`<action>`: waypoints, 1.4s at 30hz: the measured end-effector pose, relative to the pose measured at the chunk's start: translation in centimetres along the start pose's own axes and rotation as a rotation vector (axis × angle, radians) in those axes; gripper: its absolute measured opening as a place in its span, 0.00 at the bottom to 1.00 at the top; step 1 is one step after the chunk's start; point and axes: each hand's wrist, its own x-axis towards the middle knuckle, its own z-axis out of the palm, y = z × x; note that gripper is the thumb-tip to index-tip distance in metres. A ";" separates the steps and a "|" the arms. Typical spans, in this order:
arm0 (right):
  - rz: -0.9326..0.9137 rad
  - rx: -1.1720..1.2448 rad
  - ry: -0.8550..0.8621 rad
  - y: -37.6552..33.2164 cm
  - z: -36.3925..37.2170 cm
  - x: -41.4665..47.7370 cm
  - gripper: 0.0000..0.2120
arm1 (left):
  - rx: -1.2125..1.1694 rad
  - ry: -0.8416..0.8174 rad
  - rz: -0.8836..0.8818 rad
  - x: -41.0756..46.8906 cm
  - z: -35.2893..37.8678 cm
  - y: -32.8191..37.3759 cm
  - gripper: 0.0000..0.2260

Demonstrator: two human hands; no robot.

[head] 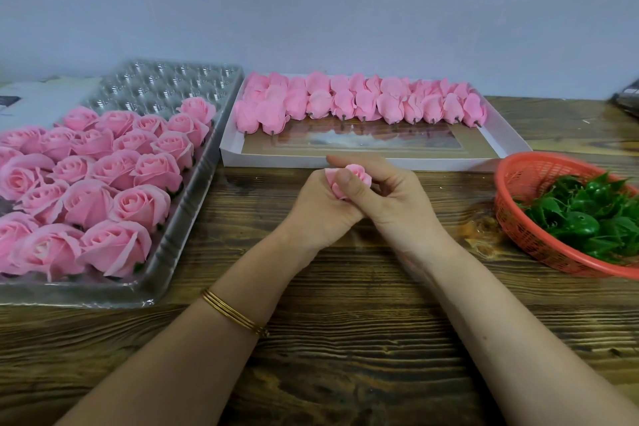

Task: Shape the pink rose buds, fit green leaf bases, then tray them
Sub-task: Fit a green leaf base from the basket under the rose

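At frame centre, left hand (323, 208) and right hand (390, 199) curl round one pink rose bud (356, 174), pinching its petals. Ease outer petals outward evenly; excess pressure likely creases them. Leaf bases (581, 215) lie in the basket (518, 183), right edge.

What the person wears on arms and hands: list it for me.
No sleeves or gloves are in view. Thin gold bangles ring the left forearm near the wrist. The right forearm wears nothing. No rings show on the left hand or the right hand.
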 end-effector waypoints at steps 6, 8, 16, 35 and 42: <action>-0.071 -0.317 -0.100 0.5 -0.3 0.1 0.19 | 0.025 0.022 -0.019 -0.2 -0.2 0.4 0.04; -0.065 -0.410 -0.111 0.8 -0.4 0.3 0.27 | 0.026 0.027 -0.033 -0.3 -0.2 0.5 0.04; 0.041 -0.235 -0.003 0.1 -1.3 0.2 0.18 | 0.047 0.081 -0.048 -0.2 -0.3 0.4 0.02; -0.150 -0.246 0.127 0.5 0.5 0.0 0.07 | 0.460 0.043 0.090 0.1 -0.2 -0.5 0.08; -0.150 -0.344 -0.002 0.6 0.2 -0.3 0.15 | 0.485 0.010 0.117 0.1 -0.4 -0.7 0.07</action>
